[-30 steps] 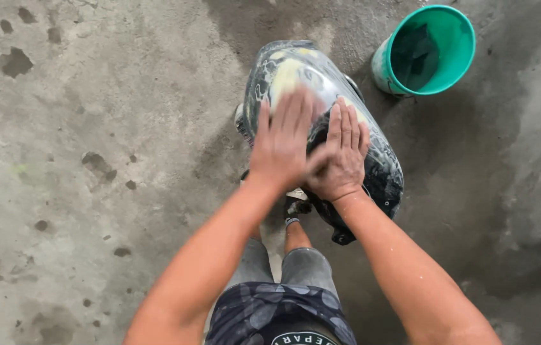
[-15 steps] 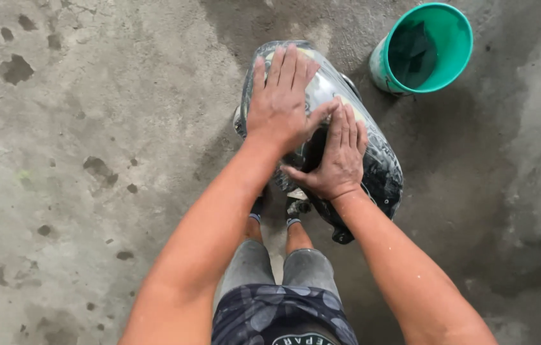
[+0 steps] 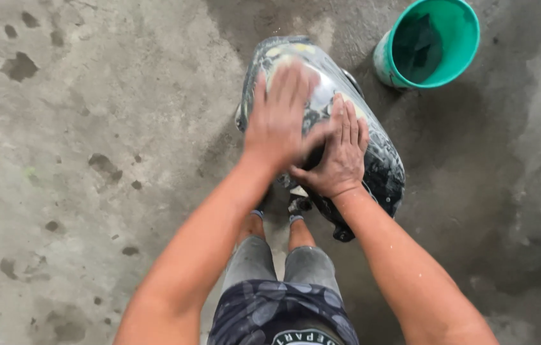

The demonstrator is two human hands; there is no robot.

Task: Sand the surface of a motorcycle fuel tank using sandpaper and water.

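Below us, green bucket (image 3: 429,43) holding dark water, our left hand (image 3: 278,121) and right hand (image 3: 337,156) flat, fingers spread, on dark soapy fuel tank (image 3: 382,163)

Hands (image 3: 309,137) on tank (image 3: 379,166); bucket (image 3: 433,45) behind-right.

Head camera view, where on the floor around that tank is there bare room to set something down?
The widest bare concrete floor lies left of the dark tank, only stained. A smaller patch lies right of the tank, below the green bucket. It is crowded on the tank, where the left hand and right hand press flat, and under it by the feet.
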